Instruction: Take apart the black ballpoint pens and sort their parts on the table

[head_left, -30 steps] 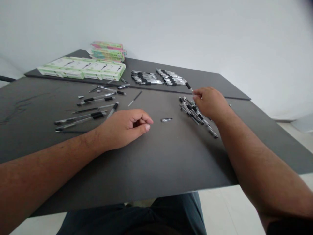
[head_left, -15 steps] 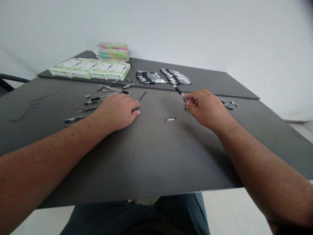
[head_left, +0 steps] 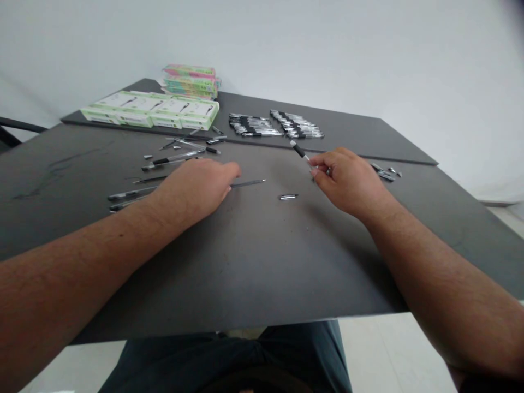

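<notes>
Over the tabletop (head_left: 262,256), right hand (head_left: 347,183) pinching a pen (head_left: 299,149) (black grip), left hand (head_left: 192,188) flat

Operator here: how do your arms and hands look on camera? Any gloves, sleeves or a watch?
The left hand and right hand are bare, without gloves. The left forearm and right forearm are hairy and uncovered, with no watch showing. A dark sleeve edge shows at the bottom right corner.

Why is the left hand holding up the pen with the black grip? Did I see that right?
Not quite: the right hand is holding up that pen, not the left hand. The head view shows it.
</notes>
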